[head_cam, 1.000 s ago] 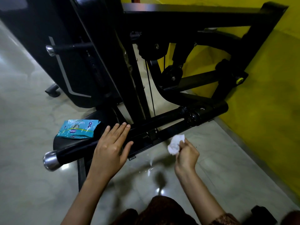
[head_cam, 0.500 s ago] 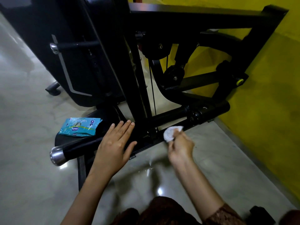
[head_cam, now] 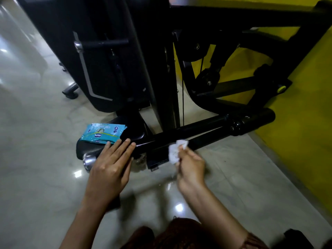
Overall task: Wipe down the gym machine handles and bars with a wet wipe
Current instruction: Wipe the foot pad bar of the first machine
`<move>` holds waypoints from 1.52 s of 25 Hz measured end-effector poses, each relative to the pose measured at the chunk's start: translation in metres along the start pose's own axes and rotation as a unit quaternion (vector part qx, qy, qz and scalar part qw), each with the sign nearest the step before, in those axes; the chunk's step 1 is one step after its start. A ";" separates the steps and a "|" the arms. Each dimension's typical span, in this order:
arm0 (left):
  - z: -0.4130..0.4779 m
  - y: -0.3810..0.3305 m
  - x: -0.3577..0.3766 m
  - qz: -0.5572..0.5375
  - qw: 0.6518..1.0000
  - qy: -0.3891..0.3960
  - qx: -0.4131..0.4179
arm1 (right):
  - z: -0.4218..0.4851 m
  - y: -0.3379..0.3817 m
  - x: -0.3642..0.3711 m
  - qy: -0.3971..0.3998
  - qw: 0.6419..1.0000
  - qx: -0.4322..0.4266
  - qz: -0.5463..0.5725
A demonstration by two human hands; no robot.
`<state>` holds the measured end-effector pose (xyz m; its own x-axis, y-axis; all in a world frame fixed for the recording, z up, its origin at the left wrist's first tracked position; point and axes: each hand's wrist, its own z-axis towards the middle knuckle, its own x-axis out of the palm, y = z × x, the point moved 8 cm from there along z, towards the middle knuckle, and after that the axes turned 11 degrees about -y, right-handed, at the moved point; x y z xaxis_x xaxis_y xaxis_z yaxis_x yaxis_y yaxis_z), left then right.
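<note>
**Wipe meets bar, low on the machine**

Here's the count: two hands, one wet wipe, one packet of wipes. The left hand (head_cam: 109,168) lies flat with fingers straight, palm down on the long black bar (head_cam: 201,130), just right of its chrome end cap (head_cam: 89,161). The right hand (head_cam: 191,169) has its fingers curled, pinching the crumpled white wet wipe (head_cam: 175,151), and the wipe is pressed to the near face of the bar about midway along.

That bar's long axis runs from the chrome cap at near left up to the thick black end at far right, close to the yellow wall (head_cam: 296,141).

The blue packet (head_cam: 102,133) lies on the black seat pad (head_cam: 133,134), just beyond the left fingertips.

A second ago the wipe hung clear of the bar on its near side; now it's touching. The left hand has kept its flat rest throughout.
</note>
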<state>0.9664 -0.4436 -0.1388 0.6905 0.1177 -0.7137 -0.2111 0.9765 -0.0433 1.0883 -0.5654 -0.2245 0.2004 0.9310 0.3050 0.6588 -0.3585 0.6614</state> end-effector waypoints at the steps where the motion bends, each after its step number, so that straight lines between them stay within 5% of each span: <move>1: -0.002 0.004 -0.004 0.001 1.000 -0.003 -0.003 | 0.007 0.007 0.000 -0.035 0.999 -0.023 0.025; 4: -0.008 0.010 -0.007 -0.009 1.000 -0.007 -0.005 | -0.009 -0.007 0.013 -0.026 0.998 -0.064 -0.012; 8: -0.013 0.014 -0.009 -0.026 1.000 -0.015 -0.009 | -0.067 -0.018 0.023 0.147 0.954 -0.213 -0.149; 10: -0.016 0.015 -0.009 -0.030 0.999 -0.019 -0.014 | -0.075 0.018 0.020 0.138 0.859 -0.448 -0.207; 12: -0.016 0.015 -0.010 -0.032 0.999 -0.031 -0.024 | -0.070 0.028 0.029 0.139 0.698 -0.626 -0.319; 14: -0.016 0.014 -0.010 -0.034 0.998 -0.043 -0.031 | -0.060 0.015 0.040 0.136 0.601 -0.666 -0.422; 19: -0.016 0.014 -0.009 -0.029 0.997 -0.054 -0.054 | -0.058 0.007 0.041 0.212 0.457 -0.744 -0.440; 21: -0.016 0.014 -0.010 -0.028 0.997 -0.053 -0.056 | -0.038 0.033 0.031 0.154 0.458 -0.755 -0.444; 23: -0.015 0.013 -0.010 -0.023 0.997 -0.052 -0.054 | -0.025 0.045 0.022 0.082 0.526 -0.720 -0.445; 25: -0.014 0.012 -0.010 -0.021 0.997 -0.051 -0.053 | -0.043 0.029 0.033 0.084 0.555 -0.710 -0.426; 28: -0.014 0.013 -0.010 -0.016 0.997 -0.052 -0.053 | -0.086 -0.009 0.054 0.220 0.471 -0.743 -0.421; 30: -0.016 0.013 -0.011 -0.015 0.997 -0.048 -0.051 | -0.078 0.002 0.048 0.228 0.438 -0.759 -0.424; 33: -0.017 0.012 -0.011 -0.010 0.998 -0.038 -0.048 | -0.047 0.030 0.033 0.161 0.467 -0.750 -0.440; 38: -0.017 0.012 -0.011 -0.014 0.997 -0.034 -0.063 | -0.066 0.005 0.062 0.190 0.497 -0.741 -0.411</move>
<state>0.9445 -0.4364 -0.1432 0.7418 0.1074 -0.6620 -0.2734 0.9497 -0.1524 1.0561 -0.5139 -0.1576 -0.0322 0.8254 -0.5636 -0.9077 0.2119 0.3622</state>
